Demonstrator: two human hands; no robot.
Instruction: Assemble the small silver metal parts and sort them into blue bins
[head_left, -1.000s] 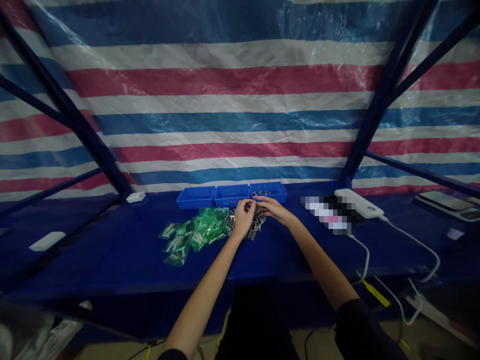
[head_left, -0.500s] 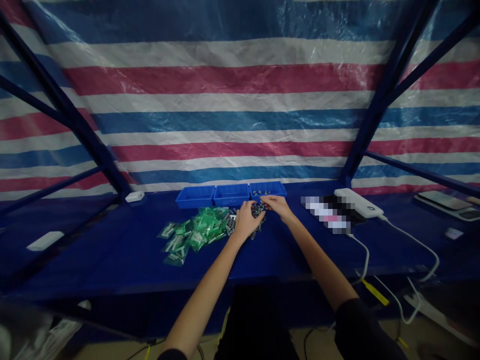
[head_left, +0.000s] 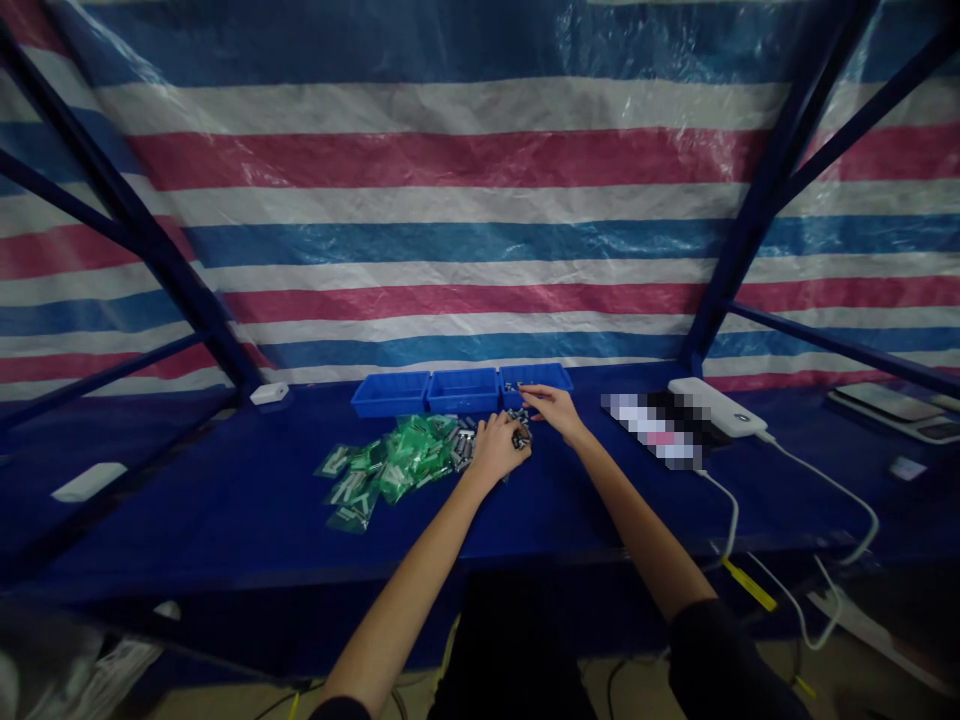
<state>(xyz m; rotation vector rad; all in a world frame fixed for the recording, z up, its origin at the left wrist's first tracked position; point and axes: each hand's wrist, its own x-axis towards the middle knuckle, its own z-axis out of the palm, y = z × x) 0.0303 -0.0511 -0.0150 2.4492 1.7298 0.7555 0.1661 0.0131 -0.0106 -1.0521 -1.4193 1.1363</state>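
My left hand (head_left: 499, 448) is curled over a heap of small dark and silvery metal parts (head_left: 522, 436), with several gathered between its thumb and fingers. Their exact kind is too small to tell. My right hand (head_left: 555, 408) is at the front edge of the right blue bin (head_left: 559, 380), its fingers stretched out and slightly apart. A few small metal pieces (head_left: 510, 386) lie inside that bin near the fingertips. Left of my left hand are loose grey cylindrical pieces (head_left: 464, 440) and a pile of green-tinted clear plastic bags (head_left: 409, 455) with similar pieces in them.
Two more blue bins, the middle one (head_left: 463, 403) and the left one (head_left: 386, 408), stand in the same row. To the right lie a phone (head_left: 652, 430) and a white power bank (head_left: 716, 407) with a cable (head_left: 832, 467). White devices (head_left: 90, 482) lie to the left.
My right hand's fingers have opened from a pinch and moved up to the bin's edge. My left hand has shifted slightly down and gathers parts under its fingers.
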